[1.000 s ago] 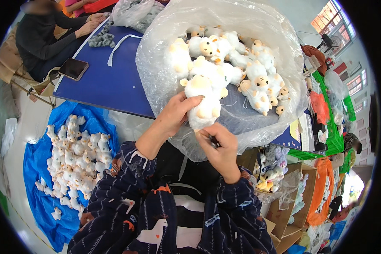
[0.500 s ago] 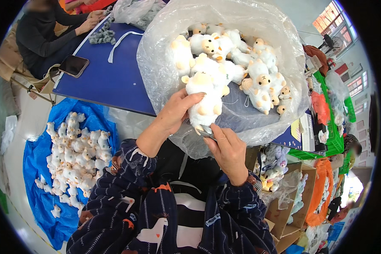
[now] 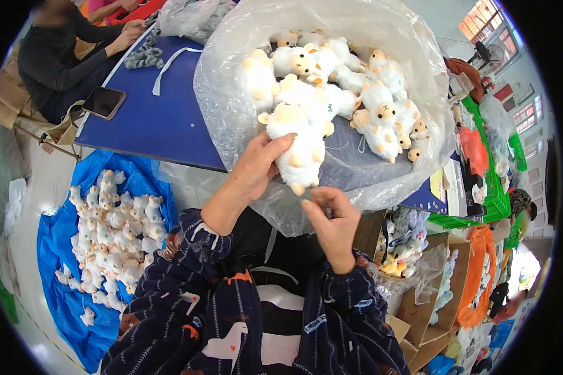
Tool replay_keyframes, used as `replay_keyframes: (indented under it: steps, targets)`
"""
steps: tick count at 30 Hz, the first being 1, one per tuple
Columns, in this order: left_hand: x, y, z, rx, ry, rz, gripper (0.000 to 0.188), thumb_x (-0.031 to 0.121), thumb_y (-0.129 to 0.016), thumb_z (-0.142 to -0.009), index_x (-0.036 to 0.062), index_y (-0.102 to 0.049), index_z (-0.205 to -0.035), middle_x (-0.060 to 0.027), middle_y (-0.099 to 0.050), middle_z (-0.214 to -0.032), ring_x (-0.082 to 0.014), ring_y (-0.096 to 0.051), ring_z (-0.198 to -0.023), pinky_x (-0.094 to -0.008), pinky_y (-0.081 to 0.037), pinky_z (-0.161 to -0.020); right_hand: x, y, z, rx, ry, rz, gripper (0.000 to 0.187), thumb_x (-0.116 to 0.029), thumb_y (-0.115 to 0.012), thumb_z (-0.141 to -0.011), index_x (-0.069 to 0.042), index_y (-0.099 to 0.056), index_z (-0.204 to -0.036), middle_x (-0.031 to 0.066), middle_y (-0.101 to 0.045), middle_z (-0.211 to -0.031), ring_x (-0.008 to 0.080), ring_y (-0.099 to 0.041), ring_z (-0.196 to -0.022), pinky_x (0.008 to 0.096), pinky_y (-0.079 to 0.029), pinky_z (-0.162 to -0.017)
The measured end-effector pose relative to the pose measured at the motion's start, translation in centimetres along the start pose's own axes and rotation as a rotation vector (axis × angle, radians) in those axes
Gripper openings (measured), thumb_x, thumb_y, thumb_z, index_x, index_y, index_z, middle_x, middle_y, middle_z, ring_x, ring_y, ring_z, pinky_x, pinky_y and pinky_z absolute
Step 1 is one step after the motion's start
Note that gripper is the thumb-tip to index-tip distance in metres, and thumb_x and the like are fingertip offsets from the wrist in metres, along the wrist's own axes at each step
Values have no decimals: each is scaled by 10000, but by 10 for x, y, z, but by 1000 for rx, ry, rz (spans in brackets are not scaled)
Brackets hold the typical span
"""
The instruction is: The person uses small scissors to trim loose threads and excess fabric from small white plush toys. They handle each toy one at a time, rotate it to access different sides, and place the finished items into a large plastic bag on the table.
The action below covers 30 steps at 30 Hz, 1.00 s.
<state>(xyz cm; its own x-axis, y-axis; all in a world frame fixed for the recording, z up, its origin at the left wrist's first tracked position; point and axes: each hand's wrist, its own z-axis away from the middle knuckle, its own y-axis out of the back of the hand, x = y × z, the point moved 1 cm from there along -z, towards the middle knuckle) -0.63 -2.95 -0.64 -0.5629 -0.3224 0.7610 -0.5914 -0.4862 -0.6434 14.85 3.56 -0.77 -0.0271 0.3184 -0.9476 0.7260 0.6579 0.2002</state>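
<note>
My left hand is closed around a white plush sheep with cream face and feet, holding it upright over the near rim of a clear plastic bag. Just below and right of the toy's lower foot is my right hand, apart from it, fingers curled in. What those curled fingers hold, if anything, is hidden. Inside the clear plastic bag lie several more plush sheep of the same kind, right behind the held one.
The bag rests on a blue table, with a phone at its left edge. A blue sheet full of small white plush toys lies on the floor at left. Cardboard boxes stand at right. A co-worker sits at far left.
My right hand has drawn back slightly down from the toy's lower end, and the grey tool seen in it before no longer shows. My left hand keeps hold of the plush sheep.
</note>
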Motion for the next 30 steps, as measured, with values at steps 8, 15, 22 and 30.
replay_keyframes:
  steps: [8,15,22,30]
  targets:
    - [-16,3,3,-29,1,213,437,258,-494,-891,5,-401,-1235,-95,-523,-1149,-183,-529,-1054,-361,-443,-881,9,-21,0,116,-145,-191,154,-53,-676,-775,14,-567,-861,-6,-595,-756,31,-503,-662,167,-404,-577]
    - [-20,10,3,-34,67,358,416,277,-449,-905,28,-406,-1236,-80,-518,-1177,-193,-512,-1082,-387,-417,-918,21,-16,9,39,-111,-333,174,-40,-650,-797,7,-547,-930,26,-592,-877,55,-537,-768,189,-426,-683]
    - [-23,17,9,-161,1,209,423,287,-476,-893,11,-432,-1210,-78,-525,-1160,-185,-522,-1066,-376,-423,-904,8,-11,-5,148,-229,-323,158,-71,-639,-811,17,-563,-919,-5,-580,-817,27,-495,-701,171,-397,-612]
    - [-12,12,15,-6,103,254,458,318,-518,-872,18,-445,-1211,-70,-553,-1131,-177,-547,-1032,-341,-446,-874,21,-6,0,-44,-309,-727,174,-92,-632,-798,1,-547,-919,1,-568,-756,20,-411,-529,181,-310,-473]
